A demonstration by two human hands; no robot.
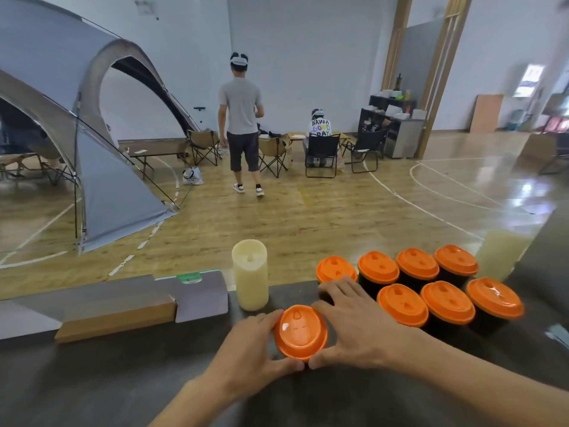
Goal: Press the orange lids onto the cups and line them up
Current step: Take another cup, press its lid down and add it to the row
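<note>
Only readable text: "HAVE A GOOD DAY" in multicoloured block letters on the back of the white shirt [321, 127] worn by the person seated in a black folding chair [321, 155] at far centre. Green label [189, 277] on the grey flat panel at the bench's far edge: print too small to read. Bright wall sign [529, 80] far right: blurred, illegible.

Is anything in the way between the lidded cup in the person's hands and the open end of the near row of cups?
Nothing visible blocks it. The held cup sits between the left hand and right hand; only the right hand lies between it and the near row's first cup. The pale cylinder stands behind, off that path.
</note>
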